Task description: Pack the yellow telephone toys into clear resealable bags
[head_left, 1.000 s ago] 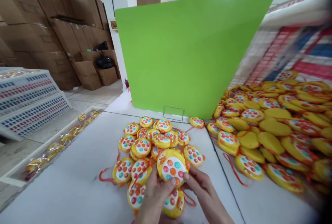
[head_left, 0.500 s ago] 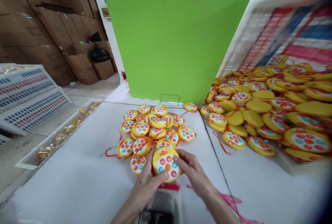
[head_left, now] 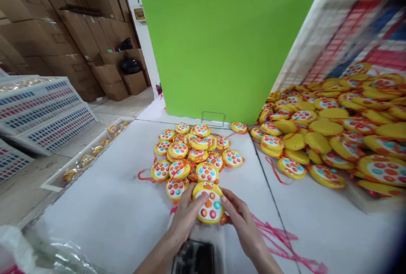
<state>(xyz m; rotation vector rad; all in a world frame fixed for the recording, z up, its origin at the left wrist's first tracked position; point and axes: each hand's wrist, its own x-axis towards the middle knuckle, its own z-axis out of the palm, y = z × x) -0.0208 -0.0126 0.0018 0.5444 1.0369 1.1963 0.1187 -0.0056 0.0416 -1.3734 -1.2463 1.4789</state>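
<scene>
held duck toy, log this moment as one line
left hand: on duck toy, thumb on its face | right hand: gripping its edge | toy cluster: just beyond

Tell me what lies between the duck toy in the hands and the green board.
In the head view, a heap of similar toys lies between the held duck toy and the green board, with a small wire frame at the board's foot.

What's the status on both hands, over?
Left hand and right hand gripping one yellow toy. Loose pile just beyond. Pink ribbon beside right forearm.
</scene>
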